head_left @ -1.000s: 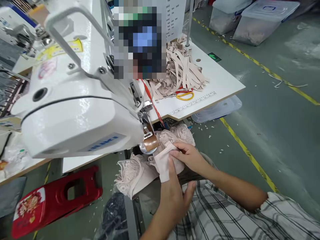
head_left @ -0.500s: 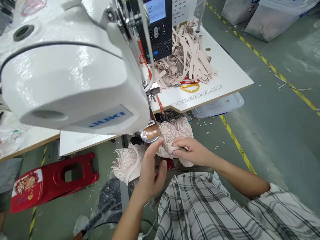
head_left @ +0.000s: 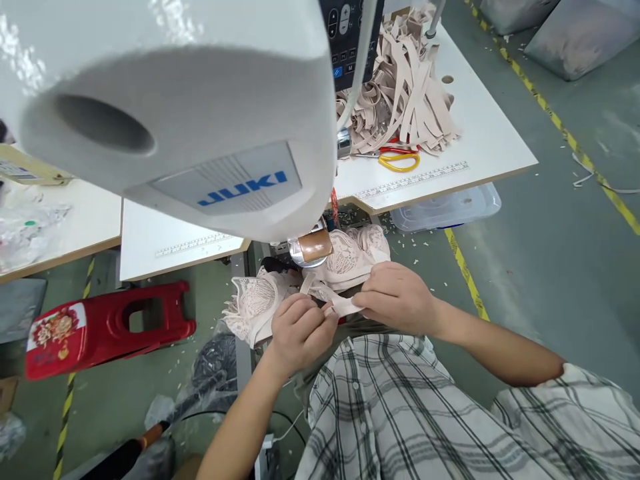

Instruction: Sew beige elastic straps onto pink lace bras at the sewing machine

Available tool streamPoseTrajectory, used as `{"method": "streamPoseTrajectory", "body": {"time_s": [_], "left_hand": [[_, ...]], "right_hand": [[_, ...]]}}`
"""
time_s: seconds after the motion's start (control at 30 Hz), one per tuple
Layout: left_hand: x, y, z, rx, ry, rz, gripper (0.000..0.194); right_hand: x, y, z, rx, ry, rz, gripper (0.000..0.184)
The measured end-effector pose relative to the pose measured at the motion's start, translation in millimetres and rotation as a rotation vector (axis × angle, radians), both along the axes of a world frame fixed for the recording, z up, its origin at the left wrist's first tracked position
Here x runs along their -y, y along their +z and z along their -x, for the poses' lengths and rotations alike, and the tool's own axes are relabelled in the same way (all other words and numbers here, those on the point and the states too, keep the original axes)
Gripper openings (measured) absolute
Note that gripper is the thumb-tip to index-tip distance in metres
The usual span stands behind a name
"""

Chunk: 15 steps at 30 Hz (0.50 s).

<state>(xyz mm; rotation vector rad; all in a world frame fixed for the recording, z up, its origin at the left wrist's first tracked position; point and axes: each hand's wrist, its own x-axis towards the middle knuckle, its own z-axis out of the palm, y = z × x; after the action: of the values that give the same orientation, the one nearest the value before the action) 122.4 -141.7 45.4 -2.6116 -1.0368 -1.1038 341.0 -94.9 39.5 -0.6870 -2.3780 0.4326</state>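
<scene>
A large white sewing machine head (head_left: pixel 175 113) fills the upper left of the view. Below its end, a pale pink lace garment (head_left: pixel 350 257) lies bunched by a brown metal cylinder arm (head_left: pixel 313 248). My left hand (head_left: pixel 300 330) is closed, pinching a thin beige strap (head_left: pixel 340 307) of the garment. My right hand (head_left: pixel 400 300) grips the same strap and lace from the right, fingers curled. Both hands sit just in front of the cylinder arm, above my plaid shirt (head_left: pixel 410 413).
A white table (head_left: pixel 490 143) carries a heap of beige straps (head_left: pixel 405 100) and yellow-handled scissors (head_left: pixel 397 160). A control panel (head_left: pixel 350 33) stands behind the machine. A red plastic stool (head_left: pixel 105 327) lies on the floor at left; a clear bin (head_left: pixel 445 210) sits under the table.
My head has moved closer to the machine, which now fills more of the view. My left hand went from flat on the fabric to pinching the strap beside my right hand.
</scene>
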Motion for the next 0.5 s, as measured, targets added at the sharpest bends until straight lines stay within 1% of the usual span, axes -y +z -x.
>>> {"method": "streamPoseTrajectory", "body": {"time_s": [0.13,0.23,0.27,0.3,0.33,0.37,0.4,0.43,0.47,0.5], "left_hand": [[1.5,-0.7,1.7,0.024,0.003,0.032,0.024],[-0.4,-1.2,4.8,0.034,-0.006,0.067,0.023],[-0.4,-1.9,5.4,0.048,-0.006,0.087,0.023],[0.7,-3.7,5.1,0.076,0.013,0.116,0.022],[3.2,-6.9,3.7,0.122,0.063,0.152,0.023],[7.4,-12.2,0.7,0.180,0.137,0.193,0.027],[13.3,-19.9,-4.0,0.239,0.213,0.240,0.036],[20.5,-30.1,-10.4,0.295,0.293,0.298,0.052],[28.4,-42.6,-18.3,0.329,0.340,0.360,0.072],[36.4,-56.9,-26.9,0.330,0.333,0.455,0.088]], "right_hand": [[2.2,0.9,2.3,0.041,0.002,0.083,0.030],[0.9,4.3,2.1,0.012,0.002,0.126,0.030],[-0.5,4.9,1.7,-0.005,0.001,0.157,0.028],[-2.2,4.9,1.4,-0.017,0.003,0.223,0.027],[-3.9,3.8,1.6,-0.028,0.000,0.333,0.026],[-5.0,1.8,2.7,-0.055,-0.013,0.495,0.026],[-4.9,-1.0,5.2,-0.119,-0.055,0.699,0.028],[-3.0,-4.1,9.5,-0.228,-0.123,0.926,0.030],[1.1,-7.0,15.5,-0.375,-0.204,1.152,0.033],[7.5,-8.9,23.0,-0.542,-0.275,1.353,0.034]]}}
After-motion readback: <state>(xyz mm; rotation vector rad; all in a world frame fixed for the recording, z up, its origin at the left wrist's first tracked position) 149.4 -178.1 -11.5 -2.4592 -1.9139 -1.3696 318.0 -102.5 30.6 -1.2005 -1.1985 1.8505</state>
